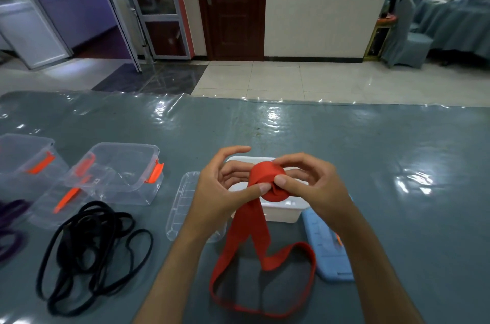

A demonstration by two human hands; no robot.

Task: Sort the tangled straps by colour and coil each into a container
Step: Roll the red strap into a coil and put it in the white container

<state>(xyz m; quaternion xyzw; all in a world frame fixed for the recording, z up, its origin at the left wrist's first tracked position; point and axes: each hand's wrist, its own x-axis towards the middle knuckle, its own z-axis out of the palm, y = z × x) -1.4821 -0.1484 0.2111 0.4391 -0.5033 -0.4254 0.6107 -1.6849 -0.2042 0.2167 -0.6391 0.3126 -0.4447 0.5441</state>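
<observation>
— Can we see the whole white box [281,208]?
— No, our hands cover its top, and the red strap [267,183] hides some.
— And the purple straps [10,220]?
— The left edge cuts them off. The far room on the right is too blurry.

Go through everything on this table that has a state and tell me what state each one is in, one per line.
red strap: partly coiled, tail loose on the table
left hand: pinches the coil
right hand: grips the coil
white container: open, lid off
blue lid: off, flat on the table
black straps: tangled, uncoiled
purple strap: loose on the table
clear container: open, empty
clear lid: off, beside the white container
</observation>
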